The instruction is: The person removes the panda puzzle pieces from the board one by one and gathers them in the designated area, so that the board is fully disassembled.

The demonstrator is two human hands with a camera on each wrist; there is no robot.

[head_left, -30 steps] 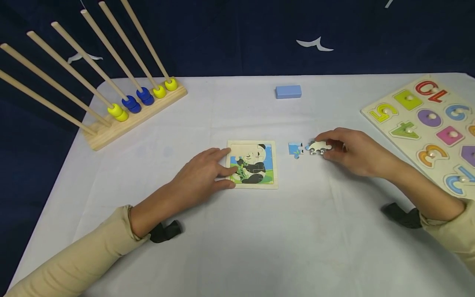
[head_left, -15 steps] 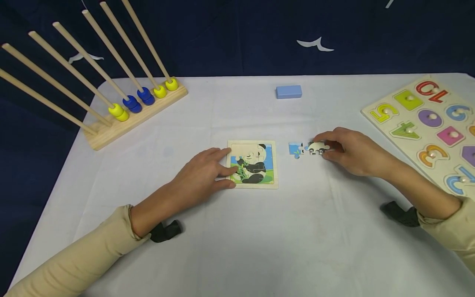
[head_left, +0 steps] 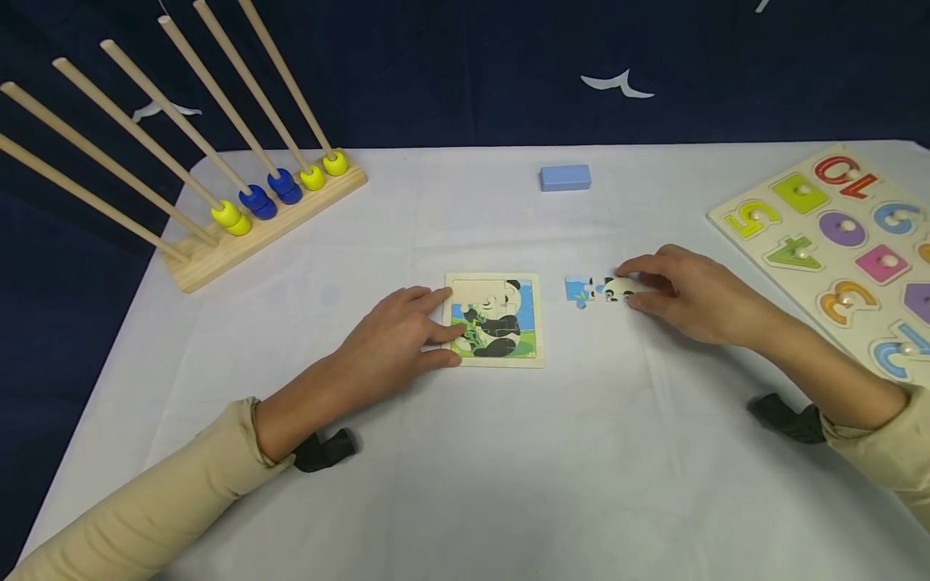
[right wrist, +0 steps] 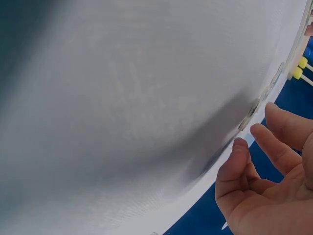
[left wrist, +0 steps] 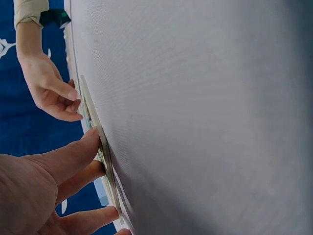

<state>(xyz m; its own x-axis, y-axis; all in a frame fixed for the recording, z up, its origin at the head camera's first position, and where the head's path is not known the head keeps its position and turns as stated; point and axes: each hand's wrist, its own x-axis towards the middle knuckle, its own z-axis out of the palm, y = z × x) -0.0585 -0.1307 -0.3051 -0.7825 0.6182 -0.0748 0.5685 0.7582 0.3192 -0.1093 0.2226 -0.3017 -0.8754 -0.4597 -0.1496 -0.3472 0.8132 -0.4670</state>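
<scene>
In the head view my left hand rests on the left edge of a square panda jigsaw board, fingers spread. The board's upper left part shows bare wood. Right of it, a blue jigsaw piece lies beside a panda-face jigsaw piece. My right hand hovers at the right end of the panda-face piece, thumb and fingers bent and apart. In the right wrist view the piece lies flat on the table, with a small gap to the fingertips. Its right end is partly hidden in the head view.
A wooden peg counting rack with yellow and blue beads stands at the back left. A blue block lies at the back. At the right is a number-and-shape peg board. Dark straps hang near both wrists.
The panda-face piece was slightly tilted at my right fingertips and now lies flatter, joined or close to the blue piece. My right fingers have eased off it. The left hand stays put.
</scene>
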